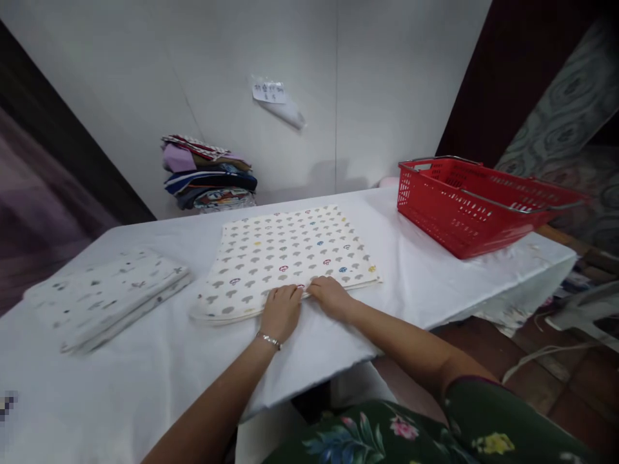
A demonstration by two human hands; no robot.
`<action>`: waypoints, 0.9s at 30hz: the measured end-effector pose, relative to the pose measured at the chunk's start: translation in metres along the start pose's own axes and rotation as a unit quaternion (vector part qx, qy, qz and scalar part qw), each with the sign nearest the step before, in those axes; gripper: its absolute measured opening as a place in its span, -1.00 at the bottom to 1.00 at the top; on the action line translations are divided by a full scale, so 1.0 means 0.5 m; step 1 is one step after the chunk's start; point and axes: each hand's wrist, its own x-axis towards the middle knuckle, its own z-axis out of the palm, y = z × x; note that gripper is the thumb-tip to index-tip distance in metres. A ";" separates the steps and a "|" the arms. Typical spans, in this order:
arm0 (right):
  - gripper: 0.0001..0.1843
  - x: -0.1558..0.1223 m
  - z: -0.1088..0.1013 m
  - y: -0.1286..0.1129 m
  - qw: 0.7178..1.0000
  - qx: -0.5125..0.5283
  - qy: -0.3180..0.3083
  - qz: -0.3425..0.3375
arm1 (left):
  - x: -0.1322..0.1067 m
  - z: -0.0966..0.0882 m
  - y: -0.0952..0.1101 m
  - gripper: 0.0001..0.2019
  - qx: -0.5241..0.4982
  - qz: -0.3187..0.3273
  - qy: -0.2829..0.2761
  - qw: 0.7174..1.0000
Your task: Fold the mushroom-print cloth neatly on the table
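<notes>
A folded cream cloth [290,254] printed with small grey and coloured hearts lies flat in the middle of the white-covered table [145,380]. My left hand [280,312], with a bracelet on the wrist, rests at the cloth's near edge, its fingers curled onto the hem. Right beside it, my right hand [331,296] also has its fingers closed on that edge. The two hands almost touch each other.
Another folded patterned cloth [109,296] lies at the left of the table. A stack of folded fabrics [207,174] stands against the back wall. A red plastic basket [476,200] with metal handles sits at the right end. A paper note [269,92] hangs on the wall.
</notes>
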 end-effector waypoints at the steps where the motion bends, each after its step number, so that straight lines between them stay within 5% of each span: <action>1: -0.81 0.000 -0.002 -0.001 1.000 0.002 -0.002 0.000 | 0.012 0.009 0.004 -0.71 0.008 0.001 -0.011 1.000; 4: -0.78 -0.015 -0.015 0.009 1.000 0.010 0.004 -0.001 | 0.029 0.027 0.000 -0.72 0.029 -0.003 -0.034 0.999; 8: -0.73 -0.087 -0.055 0.079 0.994 0.037 0.093 0.043 | 0.022 0.034 -0.010 -0.73 0.018 0.000 -0.015 1.000; 11: -0.74 -0.151 -0.089 0.159 0.968 0.041 0.121 0.215 | 0.019 0.035 -0.011 -0.72 0.003 0.005 0.001 1.000; 14: -0.63 -0.184 -0.107 0.215 0.914 0.074 0.040 0.396 | 0.023 0.037 -0.010 -0.71 0.004 0.003 0.001 1.000; 16: -0.60 -0.185 -0.111 0.231 0.889 0.101 -0.009 0.447 | 0.025 0.038 -0.010 -0.72 0.006 0.004 0.009 1.000; 22: -0.69 -0.150 -0.131 0.254 0.889 0.119 -0.037 0.440 | 0.023 0.032 -0.011 -0.73 0.026 0.017 0.072 0.997; 27: -0.69 -0.144 -0.142 0.275 0.887 0.114 -0.061 0.444 | 0.027 0.033 -0.011 -0.74 0.028 0.044 0.048 0.998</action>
